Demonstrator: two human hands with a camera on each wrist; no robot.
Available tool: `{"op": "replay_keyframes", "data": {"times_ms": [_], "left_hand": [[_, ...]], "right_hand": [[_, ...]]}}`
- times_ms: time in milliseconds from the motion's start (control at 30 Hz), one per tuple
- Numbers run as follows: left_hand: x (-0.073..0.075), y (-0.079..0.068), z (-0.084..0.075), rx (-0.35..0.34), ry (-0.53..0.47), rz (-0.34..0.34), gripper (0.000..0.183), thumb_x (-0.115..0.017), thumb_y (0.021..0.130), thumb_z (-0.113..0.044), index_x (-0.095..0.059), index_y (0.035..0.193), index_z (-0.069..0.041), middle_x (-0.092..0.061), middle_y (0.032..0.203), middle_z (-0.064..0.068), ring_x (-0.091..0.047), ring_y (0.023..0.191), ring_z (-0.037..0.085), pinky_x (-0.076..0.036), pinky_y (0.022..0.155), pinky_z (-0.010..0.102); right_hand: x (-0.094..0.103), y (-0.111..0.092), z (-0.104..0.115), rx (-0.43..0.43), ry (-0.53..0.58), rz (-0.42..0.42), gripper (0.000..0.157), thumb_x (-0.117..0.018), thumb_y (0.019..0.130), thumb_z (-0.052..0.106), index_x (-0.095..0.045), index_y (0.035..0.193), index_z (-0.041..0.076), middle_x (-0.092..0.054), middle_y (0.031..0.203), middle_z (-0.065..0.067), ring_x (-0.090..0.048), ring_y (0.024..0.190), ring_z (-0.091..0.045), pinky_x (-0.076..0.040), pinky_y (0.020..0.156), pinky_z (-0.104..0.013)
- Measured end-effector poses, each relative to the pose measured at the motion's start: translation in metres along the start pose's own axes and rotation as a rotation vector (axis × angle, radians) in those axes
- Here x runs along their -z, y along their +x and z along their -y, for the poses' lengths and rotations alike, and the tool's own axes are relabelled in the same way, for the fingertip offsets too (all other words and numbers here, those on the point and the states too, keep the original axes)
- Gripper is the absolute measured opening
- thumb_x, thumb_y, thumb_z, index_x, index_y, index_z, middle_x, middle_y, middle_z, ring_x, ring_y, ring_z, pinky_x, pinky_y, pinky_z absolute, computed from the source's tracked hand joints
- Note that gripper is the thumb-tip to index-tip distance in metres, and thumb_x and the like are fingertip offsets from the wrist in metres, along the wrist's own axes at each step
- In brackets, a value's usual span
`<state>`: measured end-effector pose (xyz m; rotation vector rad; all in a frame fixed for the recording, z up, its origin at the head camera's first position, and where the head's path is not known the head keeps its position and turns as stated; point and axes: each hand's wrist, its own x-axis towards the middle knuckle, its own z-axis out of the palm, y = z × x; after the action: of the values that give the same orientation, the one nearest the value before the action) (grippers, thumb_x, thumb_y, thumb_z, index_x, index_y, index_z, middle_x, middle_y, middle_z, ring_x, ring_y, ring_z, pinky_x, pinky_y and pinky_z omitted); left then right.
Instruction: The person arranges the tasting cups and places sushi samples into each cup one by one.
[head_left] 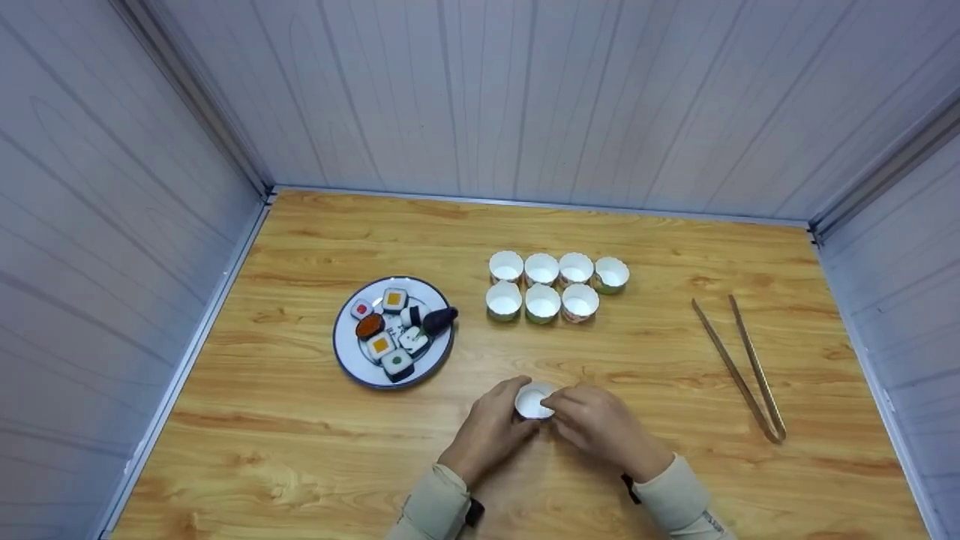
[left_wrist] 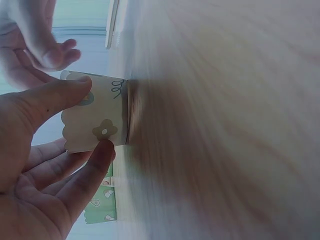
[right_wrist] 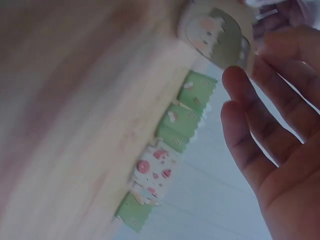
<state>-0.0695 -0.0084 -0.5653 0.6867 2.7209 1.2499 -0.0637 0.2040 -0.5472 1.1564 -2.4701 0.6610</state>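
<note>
My left hand (head_left: 491, 424) grips a small paper baking cup (head_left: 532, 403) near the front of the table. Beige with a flower print, the cup (left_wrist: 95, 112) has its side held by the thumb and fingers in the left wrist view, its base at or close to the wood. At the cup's right rim is my right hand (head_left: 600, 427). Its fingers look loosely extended in the right wrist view, near the cup (right_wrist: 220, 35), which shows a cartoon face there. Whether those fingertips touch the rim is hard to tell.
Two rows of paper cups (head_left: 542, 304), green or white-and-red patterned, stand farther back. To the left, a blue-rimmed plate (head_left: 343, 352) holds several toy sushi pieces and a dark eggplant-like piece (head_left: 439, 321). Metal tongs (head_left: 754, 375) lie spread at the right. Panel walls enclose the table.
</note>
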Motion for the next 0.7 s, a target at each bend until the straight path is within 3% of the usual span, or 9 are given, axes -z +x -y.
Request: {"op": "replay_keyframes", "data": {"times_ms": [300, 533, 700], "left_hand": [[0.001, -0.001, -0.001, 0.004, -0.003, 0.008, 0.058, -0.081, 0.086, -0.015, -0.054, 0.136, -0.001, -0.061, 0.131, 0.014, -0.059, 0.119, 0.025, -0.051, 0.097, 0.038], [0.000, 0.000, 0.000, -0.020, -0.004, -0.010, 0.059, -0.081, 0.085, -0.014, -0.054, 0.136, 0.000, -0.060, 0.131, 0.014, -0.059, 0.119, 0.026, -0.051, 0.098, 0.038], [0.003, 0.000, 0.000, 0.001, 0.001, 0.004, 0.062, -0.082, 0.085, -0.017, -0.053, 0.137, 0.001, -0.060, 0.132, 0.015, -0.059, 0.120, 0.027, -0.050, 0.098, 0.038]], "right_hand": [[-0.017, -0.004, 0.004, 0.000, -0.038, 0.045, 0.014, -0.081, 0.081, 0.006, -0.073, 0.092, 0.010, -0.067, 0.089, 0.004, -0.062, 0.076, -0.013, -0.054, 0.065, -0.031], [-0.018, -0.003, 0.005, -0.013, -0.052, 0.063, 0.010, -0.079, 0.083, 0.007, -0.072, 0.089, 0.011, -0.066, 0.087, 0.005, -0.057, 0.071, -0.012, -0.050, 0.061, -0.029], [-0.016, -0.003, 0.004, 0.002, -0.053, 0.060, 0.009, -0.078, 0.083, 0.006, -0.072, 0.089, 0.011, -0.066, 0.086, 0.004, -0.057, 0.071, -0.013, -0.050, 0.061, -0.029]]}}
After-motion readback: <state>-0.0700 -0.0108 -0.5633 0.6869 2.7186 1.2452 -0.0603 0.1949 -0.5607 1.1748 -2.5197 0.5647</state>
